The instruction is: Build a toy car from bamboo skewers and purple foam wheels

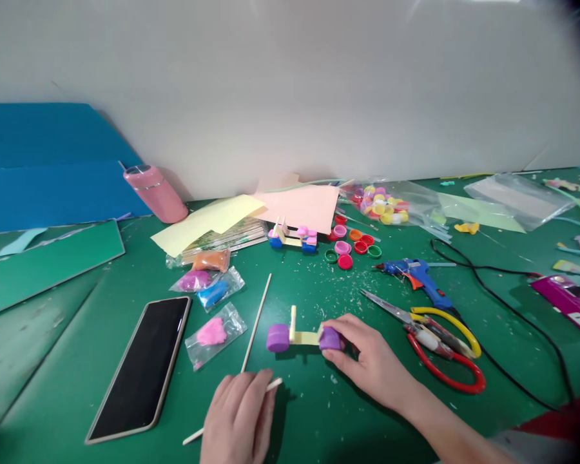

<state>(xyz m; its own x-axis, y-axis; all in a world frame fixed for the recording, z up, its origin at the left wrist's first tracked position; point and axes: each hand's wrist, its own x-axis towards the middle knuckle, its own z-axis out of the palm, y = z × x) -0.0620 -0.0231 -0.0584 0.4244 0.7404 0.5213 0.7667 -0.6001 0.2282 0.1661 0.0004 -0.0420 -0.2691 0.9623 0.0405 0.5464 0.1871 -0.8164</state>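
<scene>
The fingers of the right hand (374, 364) pinch the right-hand purple wheel (329, 339) of a small purple-wheeled model (307, 338), thumb below and forefinger above. The fingers of the left hand (236, 415) are curled around a pale stick (192, 438), nearer the camera than the model and to its left; both ends of the stick poke out

The model sits on the green surface (328, 419), its pale flat bar joining two thick purple wheels, with a pale post (293, 322) upright by the left one. Just left of the model a second stick (258, 316) slants away, its near end by the left hand. Farther left of it lie a packet of pink clay (211, 332) and a dark-screened phone (140, 367)

To the model's right are scissors (389, 305) with yellow and red at the handles, and beyond these a blue glue gun (418, 274), with a black cable (502, 303) and a purple box (565, 299) farther right

Behind the model stands a similar blue-wheeled model (292, 238), with loose coloured caps (355, 246) behind and to the right and a bag of small coloured pieces (384, 207) farther back. Behind it to the left are orange, purple and blue packets (212, 291), yellow paper (205, 222), a leaning pink tumbler (158, 196) and a blue board (53, 187)
</scene>
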